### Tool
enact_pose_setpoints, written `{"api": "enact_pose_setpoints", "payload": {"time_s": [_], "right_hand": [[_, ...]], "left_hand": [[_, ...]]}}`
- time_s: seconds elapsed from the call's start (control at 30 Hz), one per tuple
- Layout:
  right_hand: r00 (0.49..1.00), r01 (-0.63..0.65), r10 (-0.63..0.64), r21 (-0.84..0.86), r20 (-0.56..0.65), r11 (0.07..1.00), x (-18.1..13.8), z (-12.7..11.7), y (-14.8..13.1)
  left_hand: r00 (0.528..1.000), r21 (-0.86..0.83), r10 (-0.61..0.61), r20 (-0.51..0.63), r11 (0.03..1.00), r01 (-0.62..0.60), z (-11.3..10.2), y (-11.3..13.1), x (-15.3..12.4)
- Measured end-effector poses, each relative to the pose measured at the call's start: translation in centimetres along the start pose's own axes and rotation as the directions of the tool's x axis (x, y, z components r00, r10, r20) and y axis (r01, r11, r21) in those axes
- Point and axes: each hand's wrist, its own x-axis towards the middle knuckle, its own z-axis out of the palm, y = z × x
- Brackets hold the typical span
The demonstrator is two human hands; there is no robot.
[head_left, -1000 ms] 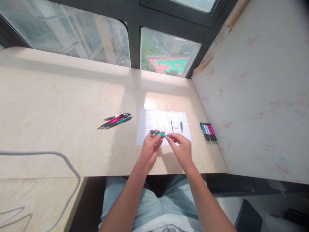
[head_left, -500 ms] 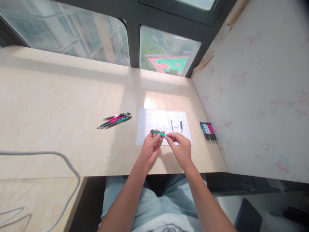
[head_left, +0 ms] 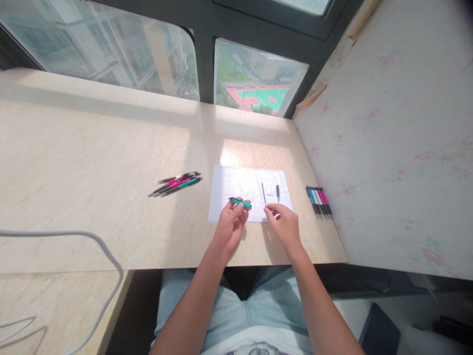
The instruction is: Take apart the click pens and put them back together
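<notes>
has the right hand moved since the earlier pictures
Yes, the right hand moved right against the white paper, away from the green pen barrel.

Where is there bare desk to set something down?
Widest: the desk left of the pen pile, between window frame and grey cable. Smaller: behind the white paper, and between it and the pen row. Crowded: the paper's right and front, where loose pen parts lie near the right hand and the left hand holds a green barrel.
</notes>
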Motion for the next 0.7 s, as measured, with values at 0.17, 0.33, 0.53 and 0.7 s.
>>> {"api": "enact_pose_setpoints", "payload": {"time_s": [0.17,0.33,0.53,0.7], "right_hand": [[0.999,-0.010,0.022,-0.262,0.044,0.965,2.3,-0.8,2.4],[0.990,0.010,0.045,-0.390,0.132,0.921,3.9,-0.3,1.7],[0.975,0.034,0.109,-0.618,0.192,0.786,4.1,1.1,-1.3],[0.956,0.003,0.204,-0.699,0.212,0.715,4.7,1.5,-2.3]], "left_hand": [[1.000,-0.009,0.006,0.000,1.000,-0.006,0.1,0.0,0.0],[1.000,-0.010,0.008,-0.003,1.000,-0.008,0.0,0.0,0.0],[1.000,-0.013,0.008,0.011,1.000,-0.007,-0.3,-0.1,0.2],[1.000,-0.010,0.004,0.000,1.000,-0.004,-0.2,-0.1,0.2]]}}
